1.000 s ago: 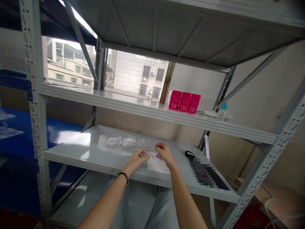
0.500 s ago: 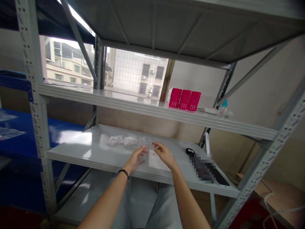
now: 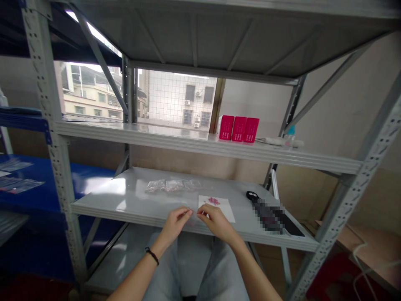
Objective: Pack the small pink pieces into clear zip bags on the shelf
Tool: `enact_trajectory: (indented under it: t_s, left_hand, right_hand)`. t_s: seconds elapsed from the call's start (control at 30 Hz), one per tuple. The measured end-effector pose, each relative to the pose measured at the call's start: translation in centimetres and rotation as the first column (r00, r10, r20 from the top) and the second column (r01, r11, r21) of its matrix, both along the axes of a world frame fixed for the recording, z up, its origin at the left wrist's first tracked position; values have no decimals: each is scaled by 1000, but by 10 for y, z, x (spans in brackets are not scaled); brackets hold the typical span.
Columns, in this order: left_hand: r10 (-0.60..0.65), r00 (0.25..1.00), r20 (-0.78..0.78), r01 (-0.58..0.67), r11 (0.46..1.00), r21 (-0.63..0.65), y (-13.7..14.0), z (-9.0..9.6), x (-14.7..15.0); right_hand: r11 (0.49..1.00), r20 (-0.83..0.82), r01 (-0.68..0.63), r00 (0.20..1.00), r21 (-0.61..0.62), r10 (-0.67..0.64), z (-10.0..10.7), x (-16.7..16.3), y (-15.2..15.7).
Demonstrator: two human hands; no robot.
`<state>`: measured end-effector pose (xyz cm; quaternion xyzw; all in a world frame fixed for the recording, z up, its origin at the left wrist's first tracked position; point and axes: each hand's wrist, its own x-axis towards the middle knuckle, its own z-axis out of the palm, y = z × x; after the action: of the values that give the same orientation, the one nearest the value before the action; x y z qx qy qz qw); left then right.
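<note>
Over the front edge of the lower shelf, my left hand (image 3: 176, 221) and my right hand (image 3: 216, 220) are close together, each in a pinch. A small clear plastic bag (image 3: 191, 224), faint against the grey shelf, hangs between them with its upper edge at the fingertips. Just beyond my right hand lies a white sheet of paper (image 3: 226, 207). On it rests a loose cluster of small pink pieces (image 3: 214, 201), too small to name. Farther back, several clear plastic bags (image 3: 173, 184) lie in a row on the shelf.
Black-handled scissors (image 3: 251, 195) lie at the right beside a blurred-out dark item (image 3: 270, 215). Pink boxes (image 3: 239, 128) and a blue-capped bottle (image 3: 290, 136) stand on the shelf above. Metal uprights (image 3: 58, 167) frame the shelf; blue shelving is at the left.
Both hands have come nearer to me and closer together. My right hand has left the paper, uncovering the pink pieces, and now pinches at the bag's edge. The view has shifted slightly.
</note>
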<state>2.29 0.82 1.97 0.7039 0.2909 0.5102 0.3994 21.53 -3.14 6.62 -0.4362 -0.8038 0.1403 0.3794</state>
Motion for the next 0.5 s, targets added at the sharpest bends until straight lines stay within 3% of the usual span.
enact_trajectory:
  t_s: [0.13, 0.27, 0.4, 0.5]
  left_hand:
    - [31, 990, -139, -24, 999, 46, -45, -15, -24]
    - [-20, 983, -181, 15, 1000, -25, -80, -43, -39]
    - [-76, 986, -152, 47, 982, -185, -97, -73, -38]
    - [-70, 995, -76, 42, 946, -322, -98, -86, -33]
  right_hand:
    - [991, -224, -5, 974, -134, -25, -39, -17, -45]
    - [930, -570, -129, 816, -344, -98, -102, -29, -73]
    - [887, -685, -228, 718, -401, -125, -151, -33, -85]
    - [896, -708, -219, 693, -386, -135, -166, -36, -86]
